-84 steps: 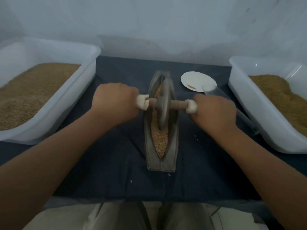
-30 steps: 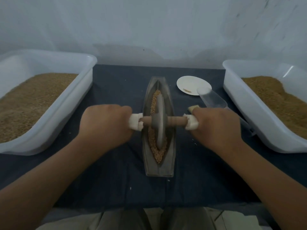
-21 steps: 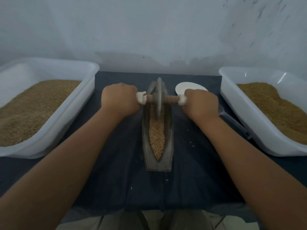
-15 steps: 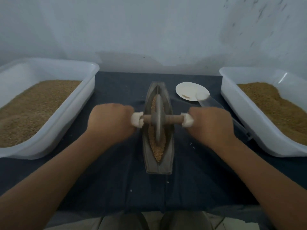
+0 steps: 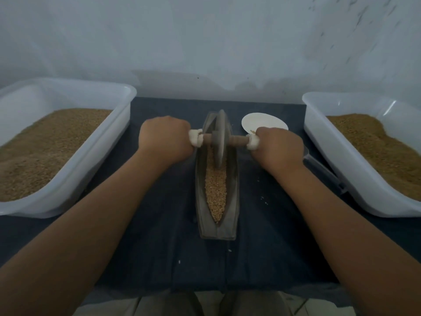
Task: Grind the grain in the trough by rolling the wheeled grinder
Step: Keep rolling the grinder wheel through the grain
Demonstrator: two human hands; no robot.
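- Trough (image 5: 232, 201): boat-shaped and grey, lying on the dark cloth (image 5: 159, 224) with its long axis on the 12-to-6 o'clock line.
- Grain (image 5: 216, 192): fills the trough channel from mid-length to the 6 o'clock tip.
- Wheeled grinder (image 5: 219, 137): the disc stands upright in the channel at the 12 o'clock end, its lower edge in the grain and its axle crosswise on the 9-to-3 line.
- Left hand (image 5: 165, 137): a closed fist wrapped round the 9 o'clock axle end; white wrapping (image 5: 196, 137) shows at the thumb side.
- Right hand (image 5: 279, 149): a closed fist round the 3 o'clock axle end – same white wrapping there.
- Left tub (image 5: 68, 179): white, at 9 o'clock, holding brown grain.
- Right tub (image 5: 341, 156): white, at 3 o'clock, also holding brown grain.
- Plate (image 5: 262, 120): white, at 1 o'clock of the trough, partly behind the right hand.
- Clear scoop (image 5: 323, 169): beside the right tub – partly hidden by the right forearm.
- Loose grains (image 5: 264, 199): scattered on the cloth near the trough.
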